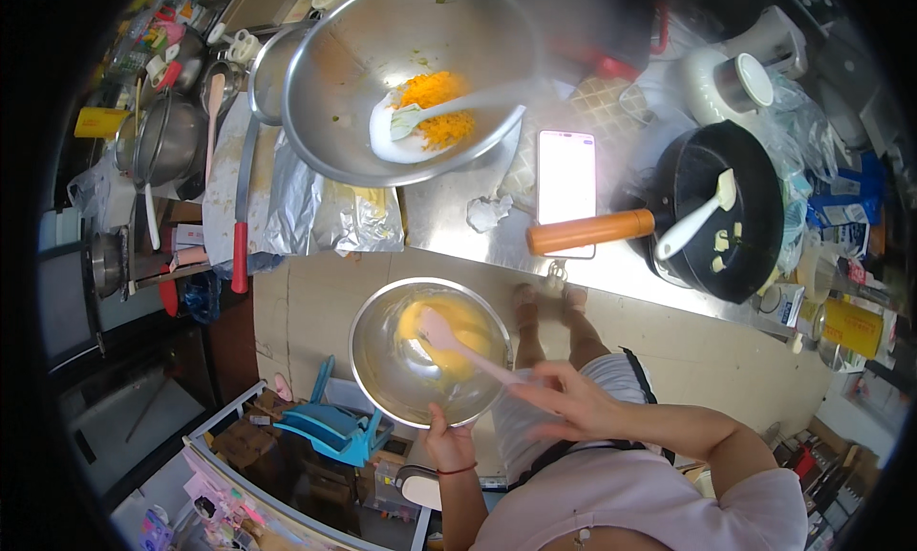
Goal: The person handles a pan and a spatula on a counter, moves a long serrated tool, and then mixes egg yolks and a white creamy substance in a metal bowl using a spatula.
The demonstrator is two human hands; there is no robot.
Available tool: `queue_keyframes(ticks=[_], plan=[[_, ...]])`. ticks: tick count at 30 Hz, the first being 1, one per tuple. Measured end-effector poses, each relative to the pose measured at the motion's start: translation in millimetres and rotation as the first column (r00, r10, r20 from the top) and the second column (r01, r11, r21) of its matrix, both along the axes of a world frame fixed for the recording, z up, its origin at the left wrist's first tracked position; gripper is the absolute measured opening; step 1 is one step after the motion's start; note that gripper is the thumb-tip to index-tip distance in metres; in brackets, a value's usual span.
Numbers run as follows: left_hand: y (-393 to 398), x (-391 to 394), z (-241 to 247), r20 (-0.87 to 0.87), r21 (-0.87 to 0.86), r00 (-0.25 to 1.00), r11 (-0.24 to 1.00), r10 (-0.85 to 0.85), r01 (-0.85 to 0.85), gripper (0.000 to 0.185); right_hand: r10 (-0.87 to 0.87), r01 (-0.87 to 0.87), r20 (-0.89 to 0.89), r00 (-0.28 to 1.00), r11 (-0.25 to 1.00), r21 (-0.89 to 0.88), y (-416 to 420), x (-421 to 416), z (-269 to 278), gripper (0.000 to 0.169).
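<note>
A stainless steel mixing bowl [372, 368] is held in mid-air in front of my body, over the floor. My left hand [450, 440] grips its near rim, thumb over the edge. Inside the bowl lies a glossy yellow mixture [466, 329], partly smeared along the wall. My right hand [573, 400], blurred, has its fingers around the handle of a pink spatula [448, 340]. The spatula's blade dips into the yellow mixture. Beyond, on the metal worktop [444, 211], a larger steel bowl [344, 71] contains orange crumbly food [448, 125], white powder and a pale spatula [405, 121].
At right, a black frying pan [691, 171] holds a white spatula [684, 232] and pale pieces; its wooden handle [591, 232] crosses a lit phone [566, 171]. Left lie a red-handled long knife [241, 250] and foil [294, 207]. A blue plastic stool [329, 422] stands below.
</note>
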State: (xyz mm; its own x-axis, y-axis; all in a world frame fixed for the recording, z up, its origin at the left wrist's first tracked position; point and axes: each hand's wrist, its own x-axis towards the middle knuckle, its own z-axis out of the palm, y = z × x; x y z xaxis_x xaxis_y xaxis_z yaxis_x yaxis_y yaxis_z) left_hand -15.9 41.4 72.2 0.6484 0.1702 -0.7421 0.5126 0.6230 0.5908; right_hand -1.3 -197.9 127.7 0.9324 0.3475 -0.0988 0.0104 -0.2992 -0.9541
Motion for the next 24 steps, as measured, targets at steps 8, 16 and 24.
queue_keyframes(ticks=[8, 16, 24], plan=[[-3.1, -17.4, 17.7, 0.129, 0.071, 0.973, 0.980, -0.193, 0.185, 0.050, -0.338, 0.297, 0.292, 0.895, 0.939, 0.175, 23.7, 35.2, 34.5, 0.017], [-2.8, -14.3, 30.0, 0.101, 0.068, 0.959, 0.964, -0.263, 0.257, 0.051, -0.079, 0.130, 0.390, 0.917, 0.986, -0.106, -3.5, 16.1, 39.5, 0.012], [-2.9, -14.4, 28.7, 0.124, 0.066, 0.939, 0.947, -0.319, 0.313, 0.053, -0.082, 0.085, 0.299, 0.951, 0.996, 0.003, -0.4, 2.4, 40.5, 0.011]])
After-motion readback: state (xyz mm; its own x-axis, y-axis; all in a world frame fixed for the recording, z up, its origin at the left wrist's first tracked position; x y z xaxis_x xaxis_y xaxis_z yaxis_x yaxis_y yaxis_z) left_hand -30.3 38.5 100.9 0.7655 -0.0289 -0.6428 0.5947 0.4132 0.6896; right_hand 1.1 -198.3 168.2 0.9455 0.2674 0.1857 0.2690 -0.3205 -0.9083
